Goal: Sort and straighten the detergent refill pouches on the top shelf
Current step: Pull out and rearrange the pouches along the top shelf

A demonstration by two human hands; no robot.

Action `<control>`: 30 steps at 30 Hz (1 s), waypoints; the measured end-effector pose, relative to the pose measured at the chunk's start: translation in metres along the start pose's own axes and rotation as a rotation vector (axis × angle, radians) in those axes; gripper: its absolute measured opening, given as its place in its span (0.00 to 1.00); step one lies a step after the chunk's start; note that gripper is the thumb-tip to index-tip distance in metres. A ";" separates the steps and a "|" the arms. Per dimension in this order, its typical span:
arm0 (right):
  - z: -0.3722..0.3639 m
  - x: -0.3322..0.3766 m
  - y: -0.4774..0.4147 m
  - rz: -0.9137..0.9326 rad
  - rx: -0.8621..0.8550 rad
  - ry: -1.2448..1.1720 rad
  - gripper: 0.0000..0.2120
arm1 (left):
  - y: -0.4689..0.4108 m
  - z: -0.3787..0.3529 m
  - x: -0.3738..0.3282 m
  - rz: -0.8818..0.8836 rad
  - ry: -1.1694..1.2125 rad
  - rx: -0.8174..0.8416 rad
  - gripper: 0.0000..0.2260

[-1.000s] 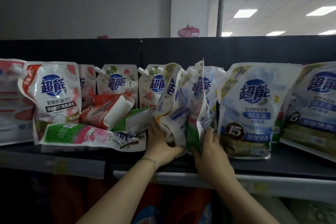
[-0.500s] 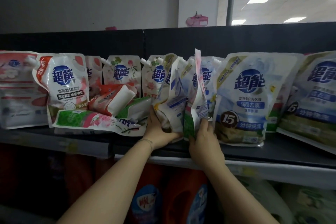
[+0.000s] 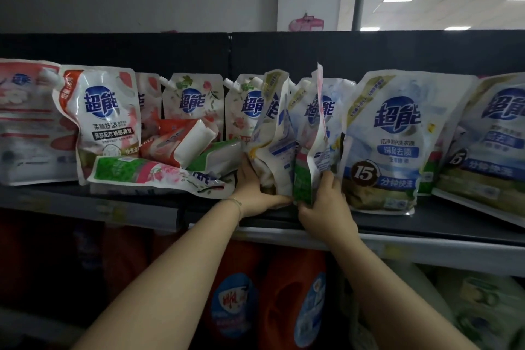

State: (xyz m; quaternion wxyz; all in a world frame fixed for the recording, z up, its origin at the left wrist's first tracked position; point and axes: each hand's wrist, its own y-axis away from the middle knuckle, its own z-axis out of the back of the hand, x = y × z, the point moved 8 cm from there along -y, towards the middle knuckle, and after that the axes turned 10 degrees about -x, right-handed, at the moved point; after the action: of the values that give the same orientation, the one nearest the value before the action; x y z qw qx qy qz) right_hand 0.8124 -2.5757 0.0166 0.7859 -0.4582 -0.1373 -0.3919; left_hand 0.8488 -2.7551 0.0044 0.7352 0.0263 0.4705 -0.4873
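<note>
The big pouch [image 3: 383, 139] is pale blue and white with a dark-blue logo; the lying pouch [image 3: 159, 176] shows green with pink roses; the shelf [image 3: 426, 221] is black.

There are 2 hands [image 3: 257, 193] [image 3: 326, 209], 2 large blue pouches [image 3: 395, 136] [image 3: 494, 139] and 1 bracelet [image 3: 236, 203].

Left hand [image 3: 257, 193] grips cream pouch [image 3: 274, 148], right hand [image 3: 326, 206] holds green-bottomed pouch [image 3: 304, 182], both just left of big blue pouch [image 3: 383, 145] on top shelf [image 3: 454, 221]; toppled pouches [image 3: 159, 179] farther left.
</note>
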 end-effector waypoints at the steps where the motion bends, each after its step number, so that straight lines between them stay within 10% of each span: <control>1: 0.001 0.002 0.001 0.002 -0.010 -0.006 0.28 | 0.004 0.002 -0.003 -0.001 -0.033 0.039 0.69; 8: 0.036 0.082 0.013 0.423 -0.467 0.104 0.21 | 0.016 0.059 -0.014 -0.019 0.146 0.240 0.26; 16: -0.063 0.199 0.022 0.733 -0.137 0.162 0.06 | 0.001 0.184 0.008 -0.207 -0.024 0.025 0.09; 30: -0.137 0.223 -0.050 0.022 0.022 0.007 0.16 | -0.061 0.257 0.101 -0.052 -0.383 -0.081 0.10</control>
State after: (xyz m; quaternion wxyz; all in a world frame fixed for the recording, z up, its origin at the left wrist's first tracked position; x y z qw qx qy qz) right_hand 0.9014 -2.8126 0.1011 0.7955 -0.4497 -0.1341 -0.3833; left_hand 0.9832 -2.9843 0.0998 0.7988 -0.1090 0.3418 -0.4829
